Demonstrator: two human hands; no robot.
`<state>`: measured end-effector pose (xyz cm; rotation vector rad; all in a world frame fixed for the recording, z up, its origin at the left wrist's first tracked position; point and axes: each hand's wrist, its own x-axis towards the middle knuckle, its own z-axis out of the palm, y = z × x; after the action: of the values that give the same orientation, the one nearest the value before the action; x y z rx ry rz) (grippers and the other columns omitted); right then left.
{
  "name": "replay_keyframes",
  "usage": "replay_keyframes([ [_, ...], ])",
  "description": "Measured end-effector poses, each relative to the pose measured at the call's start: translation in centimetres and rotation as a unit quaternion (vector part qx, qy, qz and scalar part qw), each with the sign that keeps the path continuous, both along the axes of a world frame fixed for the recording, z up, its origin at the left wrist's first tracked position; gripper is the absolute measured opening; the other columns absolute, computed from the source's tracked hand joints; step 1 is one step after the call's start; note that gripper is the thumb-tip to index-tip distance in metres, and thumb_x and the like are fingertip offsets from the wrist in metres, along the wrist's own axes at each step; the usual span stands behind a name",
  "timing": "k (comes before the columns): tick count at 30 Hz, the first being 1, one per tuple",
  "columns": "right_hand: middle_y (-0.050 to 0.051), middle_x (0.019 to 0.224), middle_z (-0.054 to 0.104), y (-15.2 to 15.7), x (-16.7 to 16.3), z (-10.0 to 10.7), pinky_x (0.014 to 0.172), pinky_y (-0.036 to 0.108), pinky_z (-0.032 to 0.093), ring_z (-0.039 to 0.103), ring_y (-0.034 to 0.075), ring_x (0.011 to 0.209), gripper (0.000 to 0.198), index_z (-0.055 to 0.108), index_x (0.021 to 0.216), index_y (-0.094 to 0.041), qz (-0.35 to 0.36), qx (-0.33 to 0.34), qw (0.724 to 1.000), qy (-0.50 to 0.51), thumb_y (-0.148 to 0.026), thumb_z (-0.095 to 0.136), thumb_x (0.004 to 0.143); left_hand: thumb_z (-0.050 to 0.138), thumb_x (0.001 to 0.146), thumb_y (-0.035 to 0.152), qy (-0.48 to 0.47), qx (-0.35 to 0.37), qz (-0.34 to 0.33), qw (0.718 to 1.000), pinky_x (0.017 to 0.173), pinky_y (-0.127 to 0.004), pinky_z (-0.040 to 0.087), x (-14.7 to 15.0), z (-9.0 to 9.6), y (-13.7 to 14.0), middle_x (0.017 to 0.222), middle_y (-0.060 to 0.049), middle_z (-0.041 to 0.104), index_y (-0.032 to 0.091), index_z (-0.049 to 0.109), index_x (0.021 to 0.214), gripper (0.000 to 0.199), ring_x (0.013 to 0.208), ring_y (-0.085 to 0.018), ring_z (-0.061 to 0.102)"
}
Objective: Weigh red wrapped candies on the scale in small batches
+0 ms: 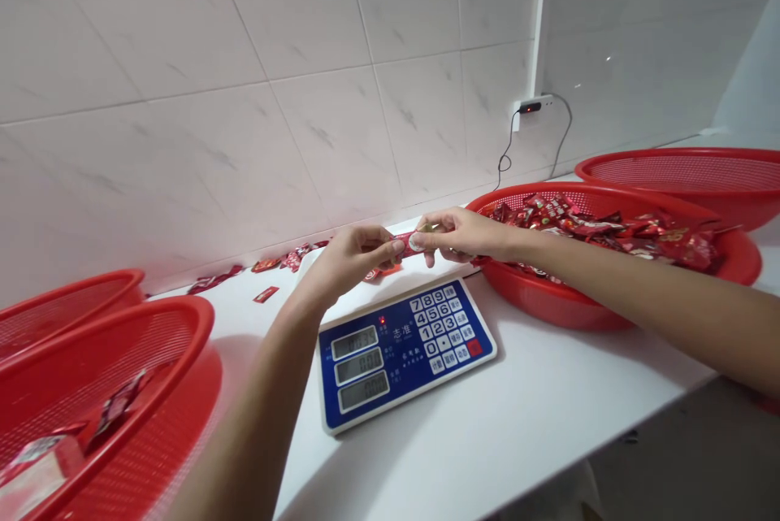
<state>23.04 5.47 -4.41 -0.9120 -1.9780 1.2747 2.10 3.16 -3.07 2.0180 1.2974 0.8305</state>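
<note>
Above the white pan of a digital scale [408, 342], my left hand [357, 257] pinches one end of a small red wrapped packet [404, 244]. Fingers of my right hand [457, 232] are closed on its other end, where a pale round spot shows. Just below my hands, an orange-red packet [383, 271] lies on the pan, partly covered by my fingers. The scale's blue panel faces me, with lit digits and a keypad. Right beside my right wrist stands a red basket [548, 306] full of red wrapped packets [566, 220].
At the left, a red basket [204, 314] holds a few packets, with another red basket [131, 277] behind it. Loose red packets [298, 254] lie along the tiled wall. A further red basket [676, 154] stands back right, near a wall socket [530, 106] with cables.
</note>
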Motion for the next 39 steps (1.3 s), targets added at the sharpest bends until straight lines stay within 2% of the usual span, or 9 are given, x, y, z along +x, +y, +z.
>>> replay_keyframes([
  [5, 0.0, 0.067, 0.053, 0.6, -0.1, 0.1, 0.037, 0.026, 0.029, 0.04, 0.011, 0.044, 0.037, 0.05, 0.105, -0.021, -0.106, -0.078, 0.991, 0.037, -0.057, 0.045, 0.097, 0.064, 0.079, 0.047, 0.055, 0.08, 0.109, 0.989, 0.049, -0.028, 0.027, -0.5, -0.4, 0.6, 0.052, 0.001, 0.052, 0.019, 0.059, 0.06, 0.034, 0.049, -0.012, 0.043],
  [12, 0.002, 0.077, 0.05, 0.5, -0.7, 0.3, 0.046, 0.026, 0.036, 0.041, 0.012, 0.053, 0.033, 0.047, 0.108, -0.015, -0.117, -0.122, 0.975, 0.143, -0.014, 0.049, 0.075, 0.069, 0.078, 0.036, 0.084, 0.166, 0.181, 0.966, 0.057, -0.03, 0.035, -0.6, -0.8, 1.1, 0.07, -0.005, 0.065, 0.019, 0.067, 0.076, 0.017, 0.065, -0.018, 0.055],
  [15, 0.001, 0.077, 0.05, 0.0, -1.0, 0.3, 0.047, 0.026, 0.038, 0.042, 0.013, 0.055, 0.046, 0.045, 0.11, -0.015, -0.115, -0.109, 0.972, 0.175, -0.009, 0.047, 0.064, 0.066, 0.083, 0.047, 0.065, 0.141, 0.105, 0.982, 0.059, -0.03, 0.041, 1.2, -1.1, 0.1, 0.073, -0.006, 0.067, 0.019, 0.068, 0.082, 0.028, 0.067, -0.018, 0.059],
  [18, 0.001, 0.075, 0.053, -0.4, -1.0, 0.4, 0.047, 0.027, 0.04, 0.045, 0.014, 0.057, 0.05, 0.045, 0.112, -0.015, -0.076, -0.099, 0.969, 0.213, -0.009, 0.046, 0.062, 0.065, 0.086, 0.046, -0.067, 0.042, -0.023, 0.997, 0.067, -0.03, 0.049, 3.7, -2.1, -0.8, 0.085, -0.008, 0.071, 0.017, 0.064, 0.088, 0.029, 0.078, -0.019, 0.066],
  [21, 0.0, 0.076, 0.054, -0.6, -1.0, 0.6, 0.048, 0.027, 0.039, 0.046, 0.014, 0.059, 0.052, 0.046, 0.112, -0.013, -0.061, -0.078, 0.963, 0.249, -0.006, 0.046, 0.06, 0.062, 0.089, 0.038, -0.187, -0.023, -0.042, 0.981, 0.079, -0.032, 0.053, 5.4, -3.1, -0.8, 0.099, -0.012, 0.072, 0.015, 0.057, 0.103, 0.028, 0.09, -0.019, 0.068],
  [25, 0.001, 0.081, 0.058, -0.6, -1.0, 0.6, 0.059, 0.028, 0.043, 0.052, 0.014, 0.068, 0.049, 0.048, 0.112, -0.013, -0.03, -0.076, 0.963, 0.257, -0.002, 0.046, 0.064, 0.068, 0.085, 0.031, -0.196, -0.021, -0.037, 0.98, 0.08, -0.031, 0.052, 5.0, -3.2, -0.3, 0.093, -0.009, 0.072, 0.015, 0.053, 0.107, 0.031, 0.09, -0.018, 0.068],
  [30, 0.006, 0.093, 0.063, 0.2, -0.7, 0.4, 0.08, 0.029, 0.045, 0.057, 0.016, 0.087, 0.017, 0.055, 0.101, -0.016, -0.069, 0.027, 0.981, 0.181, -0.025, 0.059, 0.088, 0.069, 0.083, 0.026, -0.074, 0.08, 0.028, 0.994, 0.066, -0.028, 0.048, 2.8, -1.6, -0.5, 0.084, -0.005, 0.071, 0.017, 0.061, 0.099, 0.021, 0.076, -0.017, 0.065],
  [35, 0.007, 0.082, 0.064, 0.2, 0.0, 0.0, 0.073, 0.029, 0.042, 0.055, 0.016, 0.076, 0.035, 0.063, 0.075, -0.015, -0.013, 0.086, 0.995, -0.055, -0.044, 0.056, 0.094, 0.067, 0.085, 0.022, 0.117, 0.226, 0.063, 0.965, 0.071, -0.032, 0.043, 2.1, -0.6, -0.8, 0.088, -0.006, 0.073, 0.018, 0.07, 0.089, 0.007, 0.077, -0.019, 0.063],
  [39, 0.005, 0.08, 0.064, -0.4, 0.3, 0.1, 0.072, 0.028, 0.039, 0.054, 0.015, 0.077, 0.037, 0.065, 0.072, -0.016, 0.006, 0.113, 0.989, -0.096, -0.044, 0.055, 0.094, 0.066, 0.086, 0.024, 0.21, 0.271, 0.083, 0.936, 0.079, -0.036, 0.038, 2.4, -0.6, -0.8, 0.08, -0.005, 0.072, 0.02, 0.072, 0.089, 0.007, 0.082, -0.024, 0.062],
])
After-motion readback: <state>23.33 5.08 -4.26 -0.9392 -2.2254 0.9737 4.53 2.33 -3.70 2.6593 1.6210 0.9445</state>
